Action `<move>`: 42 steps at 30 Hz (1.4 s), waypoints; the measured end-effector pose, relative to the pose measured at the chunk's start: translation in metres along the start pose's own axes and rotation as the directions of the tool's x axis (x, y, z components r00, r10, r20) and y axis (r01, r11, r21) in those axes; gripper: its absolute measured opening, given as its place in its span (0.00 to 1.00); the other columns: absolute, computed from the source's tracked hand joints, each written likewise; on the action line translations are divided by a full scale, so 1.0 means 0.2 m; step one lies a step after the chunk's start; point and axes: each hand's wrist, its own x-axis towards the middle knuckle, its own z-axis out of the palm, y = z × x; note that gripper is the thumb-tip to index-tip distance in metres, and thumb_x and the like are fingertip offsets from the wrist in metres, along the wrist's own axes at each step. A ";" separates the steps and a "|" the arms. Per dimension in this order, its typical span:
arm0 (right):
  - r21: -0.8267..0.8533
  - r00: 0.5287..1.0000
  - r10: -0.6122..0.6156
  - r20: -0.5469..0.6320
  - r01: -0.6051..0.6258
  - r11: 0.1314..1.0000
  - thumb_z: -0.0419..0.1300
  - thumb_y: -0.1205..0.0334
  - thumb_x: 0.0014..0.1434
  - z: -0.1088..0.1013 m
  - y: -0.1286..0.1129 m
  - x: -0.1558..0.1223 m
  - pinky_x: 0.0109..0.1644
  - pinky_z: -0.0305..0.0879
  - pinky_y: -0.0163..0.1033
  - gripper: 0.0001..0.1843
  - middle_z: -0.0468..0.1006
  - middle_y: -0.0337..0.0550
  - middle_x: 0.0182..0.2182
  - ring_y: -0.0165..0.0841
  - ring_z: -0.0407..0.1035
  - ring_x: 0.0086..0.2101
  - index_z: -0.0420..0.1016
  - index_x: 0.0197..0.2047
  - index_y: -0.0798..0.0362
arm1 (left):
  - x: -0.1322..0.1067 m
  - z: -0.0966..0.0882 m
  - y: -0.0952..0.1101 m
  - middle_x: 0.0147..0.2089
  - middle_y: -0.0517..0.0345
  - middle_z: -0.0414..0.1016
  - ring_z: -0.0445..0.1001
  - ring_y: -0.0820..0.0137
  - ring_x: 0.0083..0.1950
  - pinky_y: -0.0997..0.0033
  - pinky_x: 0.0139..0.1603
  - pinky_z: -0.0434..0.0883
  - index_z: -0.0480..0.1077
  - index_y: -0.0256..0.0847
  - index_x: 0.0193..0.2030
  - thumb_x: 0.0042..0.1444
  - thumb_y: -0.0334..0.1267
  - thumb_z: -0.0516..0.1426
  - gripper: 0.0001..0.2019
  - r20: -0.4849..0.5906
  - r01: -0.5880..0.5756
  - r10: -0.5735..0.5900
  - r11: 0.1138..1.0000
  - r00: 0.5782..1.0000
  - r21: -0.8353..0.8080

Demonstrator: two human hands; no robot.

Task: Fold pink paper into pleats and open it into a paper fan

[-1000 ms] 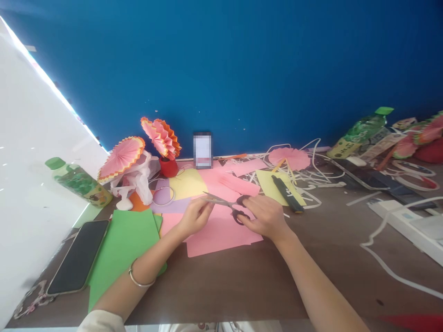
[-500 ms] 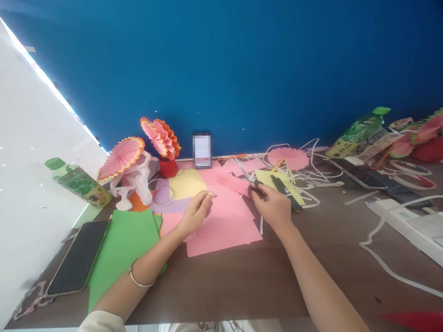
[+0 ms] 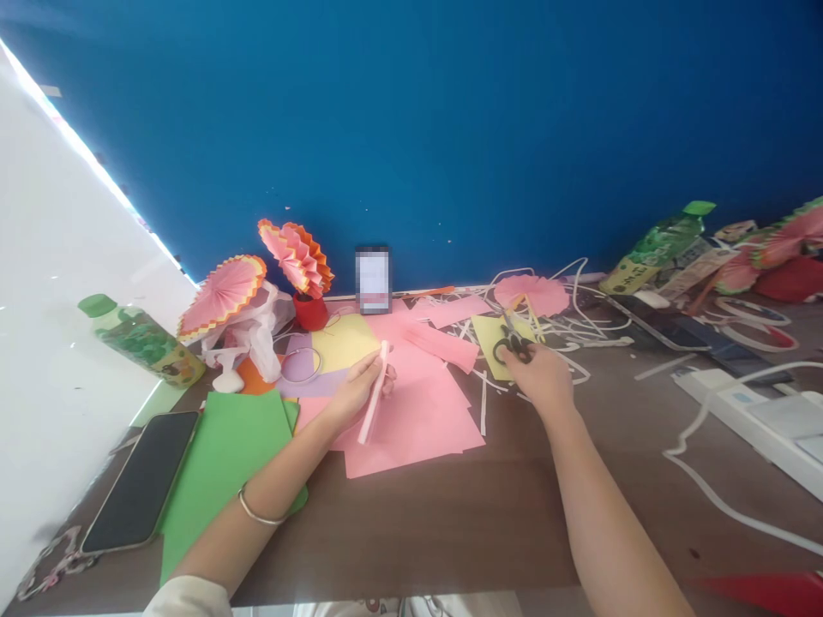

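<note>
My left hand is closed on a narrow folded pink paper strip, held tilted above the pink paper sheets. Further right, my right hand grips black-handled scissors over a yellow sheet, blades pointing away from me. A thin white paper offcut lies between the two hands on the brown table.
Green sheets and a black phone lie at the left. Paper fans and a green-capped bottle stand behind them. A small phone leans on the blue wall. White paper strips, another bottle and a white power strip crowd the right.
My right hand has carried the scissors away from the left hand, rightward to the yellow sheet. The left hand now holds the pink strip upright and a thin offcut lies on the table.
</note>
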 end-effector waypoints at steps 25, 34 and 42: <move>0.926 0.946 -0.323 -0.028 0.146 0.347 0.63 0.55 0.46 0.21 -0.37 -0.39 0.36 0.71 0.41 0.16 0.75 0.43 0.29 0.33 0.71 0.30 0.70 0.36 0.55 | -0.04 0.00 -0.12 0.39 0.47 0.75 0.75 0.66 0.36 0.61 0.43 0.69 0.54 0.40 0.54 0.53 0.45 0.56 0.25 0.216 0.082 -0.135 0.968 0.967 0.239; 0.929 0.979 -0.172 -0.104 0.158 0.335 0.63 0.56 0.46 0.18 -0.31 -0.30 0.36 0.71 0.40 0.16 0.72 0.43 0.31 0.33 0.70 0.32 0.67 0.36 0.54 | -0.05 -0.05 -0.09 0.44 0.44 0.73 0.74 0.62 0.41 0.59 0.43 0.70 0.66 0.35 0.47 0.48 0.43 0.60 0.21 0.151 0.040 -0.079 0.968 0.985 0.246; 0.465 0.724 -0.397 -0.564 0.676 0.572 0.56 0.63 0.54 0.16 -0.32 -0.36 0.50 0.60 0.51 0.08 0.73 0.48 0.39 0.40 0.65 0.44 0.69 0.39 0.51 | -0.02 -0.07 -0.16 0.37 0.51 0.76 0.75 0.67 0.39 0.61 0.47 0.68 0.67 0.36 0.36 0.47 0.42 0.61 0.13 0.078 0.005 -0.017 0.987 0.997 0.160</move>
